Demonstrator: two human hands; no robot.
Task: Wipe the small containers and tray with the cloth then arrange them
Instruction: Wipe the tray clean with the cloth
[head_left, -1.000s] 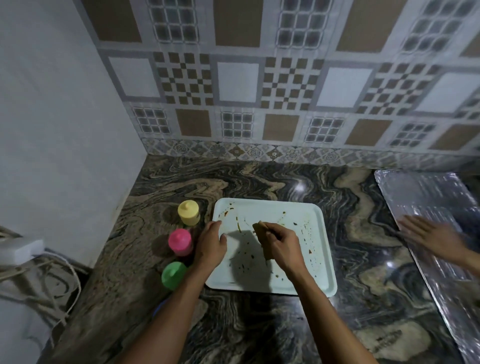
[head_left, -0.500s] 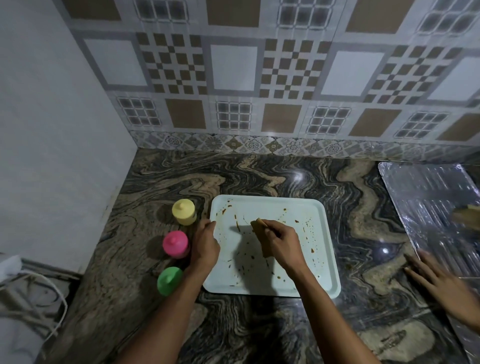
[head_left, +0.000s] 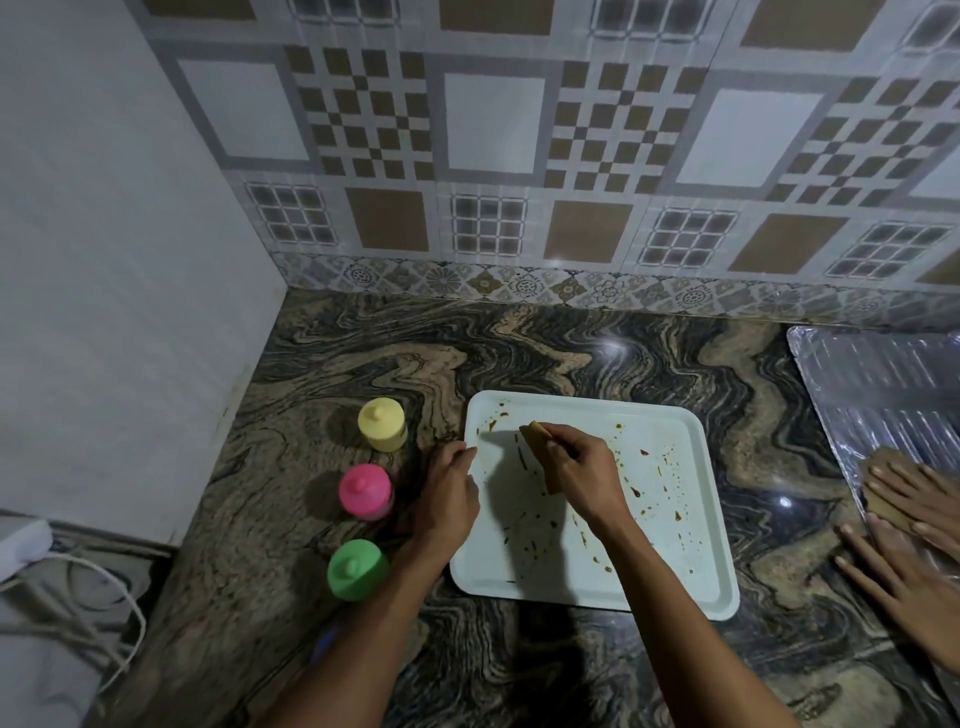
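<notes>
A marble counter (head_left: 597, 358) carries a white tray (head_left: 691, 519) spotted brown near its front edge. The right hand (head_left: 582, 470) pinches a brown cloth (head_left: 537, 441) on the tray; the left hand (head_left: 449, 501), fingers curled, grips the tray's left rim. Yellow (head_left: 382, 423), pink (head_left: 365, 491) and green (head_left: 357, 569) containers stand in a row beside it.

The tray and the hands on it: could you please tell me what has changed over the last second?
The right hand has pushed the cloth slightly toward the tray's far left corner, keeping its grip. The left hand stays at the tray's left rim. The yellow, pink and green containers have not moved.
</notes>
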